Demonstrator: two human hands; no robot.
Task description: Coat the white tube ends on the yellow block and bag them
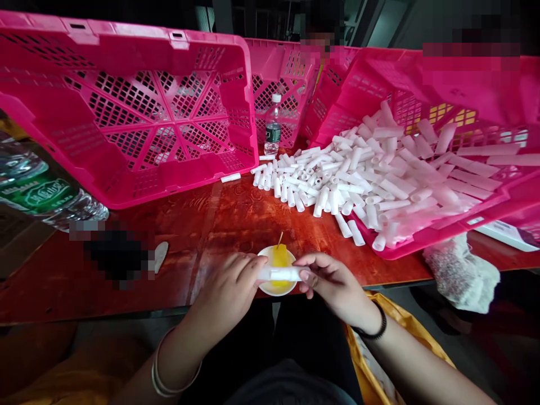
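Between my two hands a white plastic tube (283, 274) lies level, one end in each. My left hand (234, 281) is closed around its left end, and my right hand (331, 284) pinches the right end between thumb and fingers. Right beneath the tube, near the table's front edge, stands a small white bowl (269, 254) with something yellow (280, 256) and a thin stick in it. A heap of similar white tubes (329, 174) spills out of a tipped pink crate (405, 253) on the right.
Another pink crate (164, 191) lies on its side at the left of the reddish wooden table (202, 225). A small water bottle (273, 126) stands behind; a larger bottle (37, 185) lies far left. White cloth (464, 275) hangs at the right edge. People sit beyond the crates.
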